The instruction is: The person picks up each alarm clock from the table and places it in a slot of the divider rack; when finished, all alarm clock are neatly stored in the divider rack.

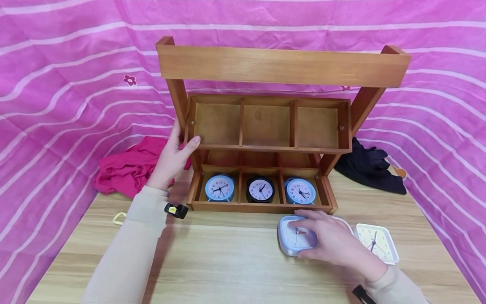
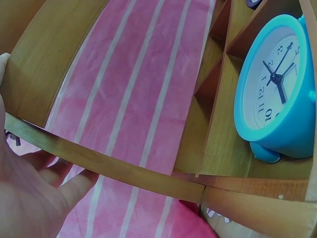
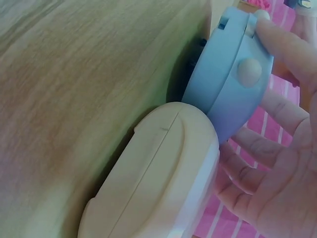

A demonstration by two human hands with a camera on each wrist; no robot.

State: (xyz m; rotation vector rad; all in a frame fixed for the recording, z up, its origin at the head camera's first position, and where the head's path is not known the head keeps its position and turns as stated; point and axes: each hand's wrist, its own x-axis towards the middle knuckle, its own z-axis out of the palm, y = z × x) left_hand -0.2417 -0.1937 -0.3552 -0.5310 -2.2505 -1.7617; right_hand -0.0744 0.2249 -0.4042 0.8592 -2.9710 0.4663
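Observation:
A wooden two-tier rack point(image 1: 281, 67) stands at the back of the table. My left hand point(image 1: 184, 139) grips its left upright beside the upper tray point(image 1: 267, 147), thumb on the tray's front corner; the left wrist view shows the fingers point(image 2: 74, 186) under a wooden rail point(image 2: 129, 171). The upper compartments hold nothing. The lower tray holds a blue round clock point(image 1: 220, 188) point(image 2: 277, 84), a black one point(image 1: 260, 189) and another blue one point(image 1: 300, 191). My right hand point(image 1: 315, 236) point(image 3: 277, 163) holds a pale blue square clock point(image 1: 294, 240) point(image 3: 223, 84) lying on the table. A cream square clock point(image 1: 377, 242) point(image 3: 158, 173) lies beside it.
A pink cloth heap point(image 1: 125, 166) lies left of the rack and a dark cloth point(image 1: 368, 166) to its right. A pale loop point(image 1: 118, 218) sits near the table's point(image 1: 228, 261) left edge. Pink striped fabric point(image 1: 68, 84) walls in the table on three sides.

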